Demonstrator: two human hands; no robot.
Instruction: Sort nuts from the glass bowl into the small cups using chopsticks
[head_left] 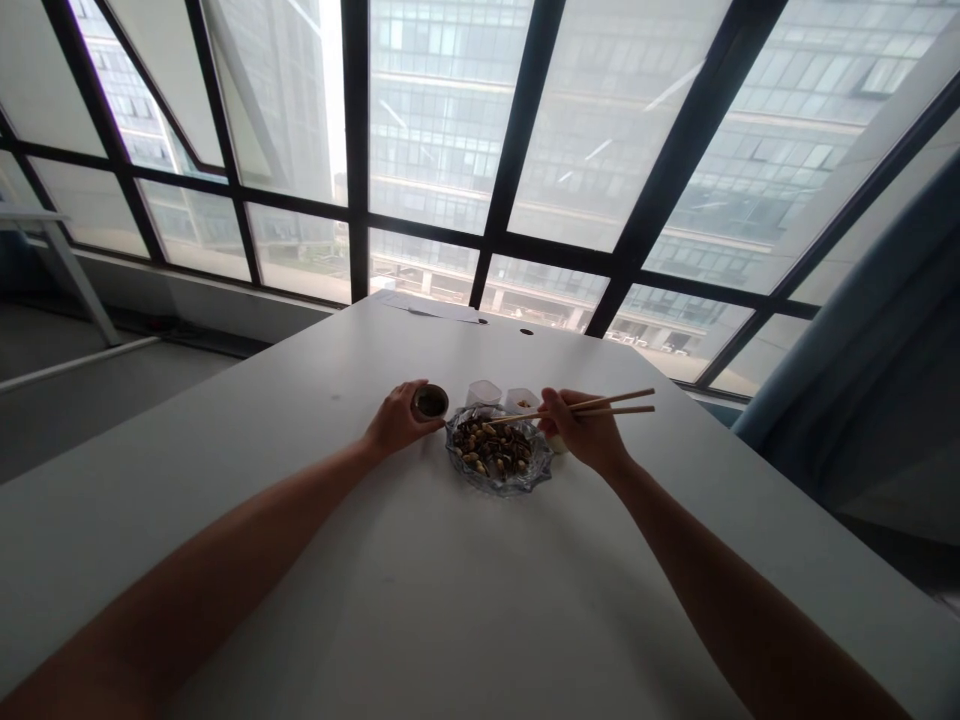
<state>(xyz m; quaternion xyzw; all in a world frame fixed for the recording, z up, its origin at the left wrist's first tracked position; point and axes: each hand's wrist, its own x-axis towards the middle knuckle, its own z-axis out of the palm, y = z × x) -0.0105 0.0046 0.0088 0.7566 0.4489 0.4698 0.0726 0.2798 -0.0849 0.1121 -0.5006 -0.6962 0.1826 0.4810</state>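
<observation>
My left hand [397,418] is wrapped round a small dark round cup [430,402], its mouth tipped toward me. What lies inside the cup is too dark to make out. Beside it on the table sits a clear glass bowl [499,488] with a wavy rim, filled with a mix of nuts or seeds [495,450] in brown and pale tones. In my right hand [583,428] is a pair of chopsticks [615,403], their tips at the mix in the bowl. Whether the tips pinch a piece is too small to tell.
Behind the bowl stand two small clear containers, the left container [484,392] and the right container [521,400], with small bits in the right one. Papers [427,306] lie at the far end of the white table [420,600]. A blue curtain [862,330] hangs at the right.
</observation>
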